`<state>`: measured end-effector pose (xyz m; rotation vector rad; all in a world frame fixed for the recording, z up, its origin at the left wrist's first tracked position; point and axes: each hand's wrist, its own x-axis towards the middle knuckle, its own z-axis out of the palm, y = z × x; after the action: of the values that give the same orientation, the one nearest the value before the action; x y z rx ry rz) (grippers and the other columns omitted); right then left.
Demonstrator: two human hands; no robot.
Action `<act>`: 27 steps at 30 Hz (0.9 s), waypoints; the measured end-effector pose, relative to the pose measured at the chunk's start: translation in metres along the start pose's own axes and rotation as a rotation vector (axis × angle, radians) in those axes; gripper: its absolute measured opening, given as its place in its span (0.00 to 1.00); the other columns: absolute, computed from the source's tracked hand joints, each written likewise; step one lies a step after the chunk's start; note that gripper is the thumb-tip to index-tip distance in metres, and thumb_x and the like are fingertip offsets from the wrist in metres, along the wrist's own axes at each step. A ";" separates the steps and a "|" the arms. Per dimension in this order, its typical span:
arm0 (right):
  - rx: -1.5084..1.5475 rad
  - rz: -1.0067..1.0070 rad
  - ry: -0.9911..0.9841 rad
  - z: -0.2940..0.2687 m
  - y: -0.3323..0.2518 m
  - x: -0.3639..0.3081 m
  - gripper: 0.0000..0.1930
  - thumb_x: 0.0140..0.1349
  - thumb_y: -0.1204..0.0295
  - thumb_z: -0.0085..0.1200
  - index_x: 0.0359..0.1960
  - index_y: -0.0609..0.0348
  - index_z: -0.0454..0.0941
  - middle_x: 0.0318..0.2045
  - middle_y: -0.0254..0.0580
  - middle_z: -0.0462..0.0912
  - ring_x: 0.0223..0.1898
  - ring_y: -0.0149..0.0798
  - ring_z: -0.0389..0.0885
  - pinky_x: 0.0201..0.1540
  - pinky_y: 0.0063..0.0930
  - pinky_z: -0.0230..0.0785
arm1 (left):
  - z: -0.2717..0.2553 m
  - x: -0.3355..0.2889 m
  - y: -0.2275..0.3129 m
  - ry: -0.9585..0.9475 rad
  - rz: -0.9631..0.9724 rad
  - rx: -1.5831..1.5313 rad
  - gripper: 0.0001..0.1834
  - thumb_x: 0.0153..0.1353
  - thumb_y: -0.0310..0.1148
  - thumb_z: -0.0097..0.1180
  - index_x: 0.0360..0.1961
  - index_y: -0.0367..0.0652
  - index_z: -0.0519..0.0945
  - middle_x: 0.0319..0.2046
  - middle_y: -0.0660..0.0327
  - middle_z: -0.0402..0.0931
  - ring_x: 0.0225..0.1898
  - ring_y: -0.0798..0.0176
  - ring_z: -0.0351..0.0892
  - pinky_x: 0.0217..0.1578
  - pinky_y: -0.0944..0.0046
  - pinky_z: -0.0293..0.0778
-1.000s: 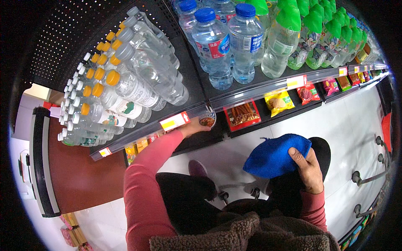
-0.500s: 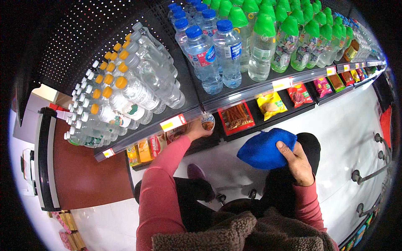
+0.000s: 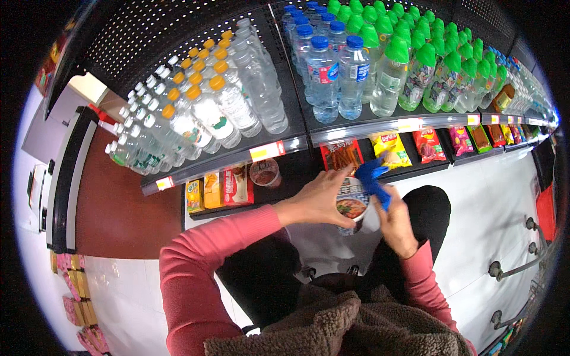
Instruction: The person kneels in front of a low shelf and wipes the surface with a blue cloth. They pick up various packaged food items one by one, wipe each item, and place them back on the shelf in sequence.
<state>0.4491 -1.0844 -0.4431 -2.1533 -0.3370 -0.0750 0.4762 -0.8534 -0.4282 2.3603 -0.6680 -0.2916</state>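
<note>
I observe the left hand (image 3: 316, 199) clamped on an instant-noodle cup (image 3: 351, 205); the right hand (image 3: 396, 224) grips a blue cloth (image 3: 371, 177) beside it.

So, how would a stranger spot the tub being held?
Find the dark bottle shelf. In front of it, the left hand holds a round tub beside a blue cloth. Unlike the brownish tub on the lower shelf, this one shows blue and white.

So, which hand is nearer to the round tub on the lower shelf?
Left. The left hand, holding a cup, is right of the tub; the right hand, with a blue cloth, is farther right.
</note>
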 end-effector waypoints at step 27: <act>0.355 -0.135 0.179 0.033 -0.067 -0.016 0.20 0.73 0.66 0.50 0.60 0.69 0.74 0.51 0.40 0.80 0.52 0.30 0.74 0.58 0.28 0.65 | -0.050 -0.046 -0.016 0.441 -0.068 -0.212 0.67 0.37 0.63 0.75 0.69 0.29 0.59 0.60 0.33 0.68 0.63 0.38 0.70 0.63 0.52 0.66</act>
<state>0.4132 -1.0250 -0.4115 -1.7575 -0.3611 -0.2639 0.4615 -0.7919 -0.3993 2.1433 -0.3277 0.1245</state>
